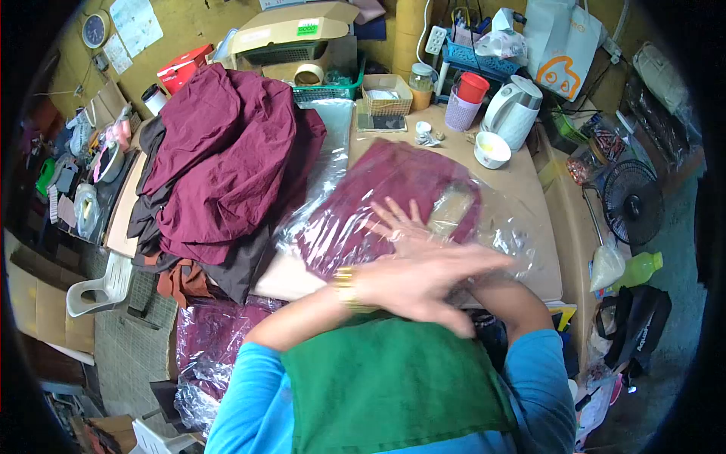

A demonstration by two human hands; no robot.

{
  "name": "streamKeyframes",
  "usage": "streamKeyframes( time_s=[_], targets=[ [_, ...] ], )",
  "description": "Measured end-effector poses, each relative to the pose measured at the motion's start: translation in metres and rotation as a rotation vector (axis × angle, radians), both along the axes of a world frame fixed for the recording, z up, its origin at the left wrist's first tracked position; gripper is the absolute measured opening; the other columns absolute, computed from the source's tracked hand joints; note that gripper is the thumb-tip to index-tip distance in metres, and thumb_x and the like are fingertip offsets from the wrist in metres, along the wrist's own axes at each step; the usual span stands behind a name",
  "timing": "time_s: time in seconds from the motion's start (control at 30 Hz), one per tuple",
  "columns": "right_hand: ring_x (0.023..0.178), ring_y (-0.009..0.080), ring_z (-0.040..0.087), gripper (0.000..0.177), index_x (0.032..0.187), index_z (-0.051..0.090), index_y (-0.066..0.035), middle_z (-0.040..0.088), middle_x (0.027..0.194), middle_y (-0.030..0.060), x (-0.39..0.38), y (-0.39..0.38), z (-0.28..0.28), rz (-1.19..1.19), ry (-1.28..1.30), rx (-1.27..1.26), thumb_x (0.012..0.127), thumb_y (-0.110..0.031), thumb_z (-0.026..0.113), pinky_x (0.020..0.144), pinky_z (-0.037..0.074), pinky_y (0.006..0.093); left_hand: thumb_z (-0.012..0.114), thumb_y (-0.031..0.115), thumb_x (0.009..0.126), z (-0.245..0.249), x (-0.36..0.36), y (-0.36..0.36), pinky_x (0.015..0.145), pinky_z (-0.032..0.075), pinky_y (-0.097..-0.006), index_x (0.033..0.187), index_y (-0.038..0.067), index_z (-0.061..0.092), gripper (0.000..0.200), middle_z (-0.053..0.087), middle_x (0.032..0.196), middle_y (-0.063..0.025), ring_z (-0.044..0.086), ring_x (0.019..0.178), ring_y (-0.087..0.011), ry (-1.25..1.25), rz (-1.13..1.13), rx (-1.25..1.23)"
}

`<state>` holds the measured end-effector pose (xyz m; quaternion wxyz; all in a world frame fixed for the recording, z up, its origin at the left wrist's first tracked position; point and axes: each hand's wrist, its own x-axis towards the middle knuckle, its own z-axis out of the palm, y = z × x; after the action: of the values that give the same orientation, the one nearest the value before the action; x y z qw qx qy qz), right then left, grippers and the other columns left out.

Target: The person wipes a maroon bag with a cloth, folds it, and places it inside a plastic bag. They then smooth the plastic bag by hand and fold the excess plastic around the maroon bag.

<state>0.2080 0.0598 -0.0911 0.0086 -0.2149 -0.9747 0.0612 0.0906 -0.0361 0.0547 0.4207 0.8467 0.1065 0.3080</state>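
Note:
A maroon garment (pixel 355 189) lies folded inside a clear plastic bag (pixel 514 231) on the table in front of me. My right hand (pixel 407 228) is flat on the bagged garment, its fingers spread and pointing away from me. Crossing above the right wrist, my left hand (pixel 416 284) is stretched out toward the right, slightly blurred, with a gold band on its wrist. Its fingers are extended and hold nothing. Part of the right hand and wrist is hidden beneath it.
A big heap of maroon cloth (pixel 227 151) covers the table's left side. At the back stand an open carton (pixel 295 26), a jar (pixel 422 79), a red cup (pixel 473 88), a white kettle (pixel 513 113) and a small bowl (pixel 492 150). Bagged maroon garments (pixel 212 340) sit below, left. A black fan (pixel 634 200) is right.

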Motion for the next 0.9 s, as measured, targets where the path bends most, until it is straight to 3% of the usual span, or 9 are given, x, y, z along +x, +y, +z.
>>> streamKeyframes(
  time_s=[0.03,0.17,0.27,0.33,0.47,0.63,0.7,0.77,0.9],
  targets=[
    [0.151,0.0475,0.003,0.086,0.16,0.023,-0.028,0.013,0.166,0.0183,0.008,0.005,-0.004,-0.087,-0.033,0.044,0.089,-0.065,0.056,0.113,0.007,0.0754,0.085,0.041,0.071,-0.01,-0.032,0.003,0.118,0.03,-0.0482,0.157,0.009,0.028,0.108,0.035,0.158,-0.0174,0.035,0.145,-0.0368,0.048,0.029,0.068],
    [0.152,0.0449,-0.001,0.096,0.161,0.016,-0.027,0.007,0.167,0.0184,0.019,0.017,-0.009,-0.188,-0.196,-0.121,0.086,-0.07,0.057,0.112,0.001,0.0769,0.082,0.051,0.07,-0.079,-0.095,-0.034,0.119,0.015,-0.0632,0.158,0.021,0.028,0.107,0.024,0.164,-0.0124,0.022,0.151,-0.0378,0.766,0.427,0.223],
    [0.152,0.0453,0.001,0.095,0.161,0.017,-0.028,0.008,0.166,0.0176,0.006,0.021,-0.012,-0.161,-0.1,-0.05,0.085,-0.065,0.061,0.111,0.004,0.0775,0.068,0.037,0.087,-0.155,-0.091,-0.041,0.119,0.013,-0.0636,0.154,0.024,0.038,0.075,0.027,0.164,-0.0081,0.027,0.151,-0.0303,0.671,0.566,0.428],
    [0.152,0.0461,0.003,0.095,0.16,0.019,-0.028,0.009,0.167,0.0166,-0.005,0.027,-0.014,-0.166,-0.062,-0.01,0.084,-0.062,0.064,0.11,0.005,0.0782,0.064,0.03,0.092,-0.159,-0.084,-0.039,0.119,0.014,-0.0631,0.146,0.021,0.05,0.057,0.035,0.16,-0.0087,0.033,0.148,-0.0293,0.609,0.611,0.536],
    [0.152,0.0437,0.0,0.092,0.16,0.018,-0.027,0.006,0.166,0.0181,-0.023,0.03,-0.013,-0.327,-0.042,-0.082,0.087,-0.067,0.057,0.112,0.004,0.0768,0.06,0.022,0.094,-0.139,-0.063,-0.036,0.121,0.016,-0.0588,0.141,0.018,0.055,0.048,0.044,0.153,-0.0108,0.041,0.143,-0.03,0.397,0.629,0.503],
    [0.152,0.0452,-0.002,0.092,0.16,0.018,-0.026,0.006,0.166,0.0187,-0.045,0.01,-0.023,-0.512,-0.04,-0.189,0.087,-0.067,0.057,0.11,0.002,0.0788,0.065,0.02,0.092,-0.139,-0.06,-0.041,0.121,0.018,-0.0575,0.143,0.018,0.054,0.052,0.041,0.156,-0.0133,0.037,0.146,-0.0303,0.406,0.629,0.485],
    [0.151,0.048,-0.003,0.093,0.16,0.019,-0.026,0.005,0.166,0.0199,-0.048,-0.001,-0.025,-0.501,-0.022,-0.235,0.086,-0.065,0.06,0.108,0.002,0.0811,0.065,0.021,0.092,-0.134,-0.055,-0.045,0.121,0.017,-0.0583,0.141,0.017,0.056,0.05,0.039,0.157,-0.0149,0.037,0.146,-0.0308,0.388,0.602,0.466],
    [0.15,0.0503,-0.003,0.093,0.16,0.019,-0.026,0.006,0.165,0.0218,-0.042,-0.01,-0.021,-0.296,0.056,-0.272,0.086,-0.062,0.063,0.107,0.002,0.0818,0.062,0.025,0.095,-0.131,-0.052,-0.048,0.12,0.021,-0.0578,0.138,0.014,0.059,0.044,0.037,0.157,-0.0171,0.036,0.146,-0.0332,0.354,0.56,0.43],
    [0.149,0.053,0.002,0.093,0.16,0.02,-0.025,0.009,0.164,0.0248,-0.025,-0.025,-0.013,-0.08,-0.003,-0.202,0.086,-0.058,0.065,0.107,0.006,0.0816,0.057,0.032,0.1,-0.094,-0.058,-0.048,0.115,0.036,-0.0478,0.134,0.009,0.06,0.041,0.043,0.152,-0.0216,0.044,0.139,-0.0386,0.279,0.21,0.07]
  ],
)
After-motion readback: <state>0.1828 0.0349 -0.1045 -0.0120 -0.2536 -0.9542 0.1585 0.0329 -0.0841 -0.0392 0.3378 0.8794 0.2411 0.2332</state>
